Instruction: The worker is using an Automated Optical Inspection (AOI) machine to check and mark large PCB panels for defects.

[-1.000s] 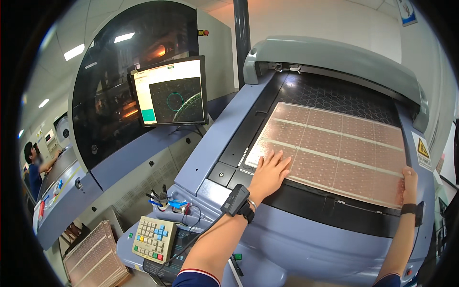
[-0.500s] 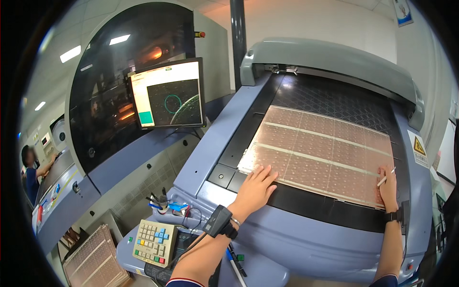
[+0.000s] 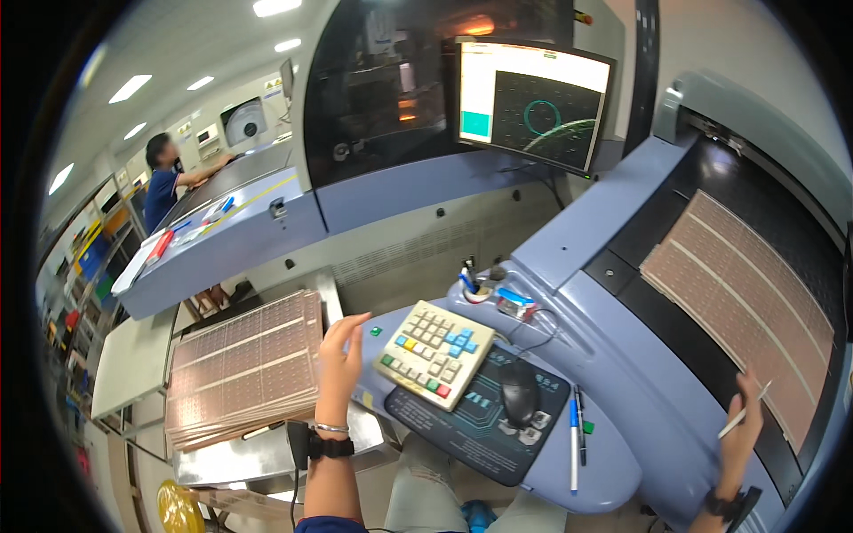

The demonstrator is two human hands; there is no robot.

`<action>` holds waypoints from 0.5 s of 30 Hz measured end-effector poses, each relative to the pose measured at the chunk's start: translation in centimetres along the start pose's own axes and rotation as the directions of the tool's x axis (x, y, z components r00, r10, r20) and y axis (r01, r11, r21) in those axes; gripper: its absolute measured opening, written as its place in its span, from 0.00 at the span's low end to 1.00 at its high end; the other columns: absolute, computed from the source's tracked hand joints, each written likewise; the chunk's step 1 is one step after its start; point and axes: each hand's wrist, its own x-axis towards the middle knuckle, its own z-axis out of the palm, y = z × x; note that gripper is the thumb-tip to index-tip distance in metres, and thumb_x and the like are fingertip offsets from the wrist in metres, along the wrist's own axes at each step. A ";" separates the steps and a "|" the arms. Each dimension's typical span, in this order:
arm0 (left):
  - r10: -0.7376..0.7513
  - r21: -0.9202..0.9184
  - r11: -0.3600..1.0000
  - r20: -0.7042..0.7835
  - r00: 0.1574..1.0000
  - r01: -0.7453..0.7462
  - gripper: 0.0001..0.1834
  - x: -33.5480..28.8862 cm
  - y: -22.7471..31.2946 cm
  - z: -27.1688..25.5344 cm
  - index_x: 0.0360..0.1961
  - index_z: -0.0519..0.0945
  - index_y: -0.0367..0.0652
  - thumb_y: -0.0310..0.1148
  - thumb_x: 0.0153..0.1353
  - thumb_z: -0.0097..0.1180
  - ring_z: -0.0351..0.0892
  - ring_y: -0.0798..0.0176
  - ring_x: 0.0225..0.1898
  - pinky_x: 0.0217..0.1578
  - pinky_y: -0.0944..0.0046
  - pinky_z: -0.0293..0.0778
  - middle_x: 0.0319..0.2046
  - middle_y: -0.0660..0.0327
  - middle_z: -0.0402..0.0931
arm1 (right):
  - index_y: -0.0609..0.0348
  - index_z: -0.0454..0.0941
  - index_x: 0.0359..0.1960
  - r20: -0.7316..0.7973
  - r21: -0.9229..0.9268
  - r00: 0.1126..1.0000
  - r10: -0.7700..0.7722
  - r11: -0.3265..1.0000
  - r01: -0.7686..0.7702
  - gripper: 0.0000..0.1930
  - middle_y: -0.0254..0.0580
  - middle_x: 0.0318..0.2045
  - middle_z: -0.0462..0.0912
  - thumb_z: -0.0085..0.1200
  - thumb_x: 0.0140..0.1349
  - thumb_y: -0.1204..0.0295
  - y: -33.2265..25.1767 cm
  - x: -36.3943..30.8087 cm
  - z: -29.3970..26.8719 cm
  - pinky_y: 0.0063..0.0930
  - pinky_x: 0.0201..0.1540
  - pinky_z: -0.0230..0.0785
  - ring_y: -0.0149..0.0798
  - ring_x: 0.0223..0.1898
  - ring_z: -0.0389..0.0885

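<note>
My left hand [image 3: 340, 362] is raised with its fingers stretched out and nothing in them. Beside it, on its left, a stack of copper-coloured panels [image 3: 244, 355] with pale stripes lies on a metal-topped table. At the right, my right hand [image 3: 739, 425] holds a thin white pen-like stick [image 3: 733, 423]. This hand is at the near edge of another copper-coloured panel [image 3: 742, 280], which lies on the black bed of a machine; whether it touches the panel I cannot tell.
Between my hands a blue-grey console carries a beige keypad [image 3: 435, 354], a black mouse [image 3: 519, 391] on a dark mat, and pens [image 3: 574, 444]. A monitor [image 3: 538, 105] stands behind. Far left, a person [image 3: 164, 182] works at another machine. A pale table [image 3: 133, 360] adjoins the stack.
The view has turned left. My left hand has lifted off the panel on the machine and moved across to the stack. My right hand stays by the machine's panel, still with the white stick.
</note>
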 end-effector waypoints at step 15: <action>-0.122 0.452 0.892 0.222 0.967 0.009 0.13 -1.7 -8.8 1.3 0.48 0.82 0.56 0.42 0.66 0.53 0.66 0.50 0.65 0.64 0.38 0.54 0.60 0.61 0.73 | 0.61 0.81 0.43 0.030 0.256 0.992 -0.125 0.960 0.114 0.16 0.63 0.57 0.76 0.48 0.55 0.88 -11.9 -5.6 10.4 0.37 0.51 0.72 0.58 0.52 0.79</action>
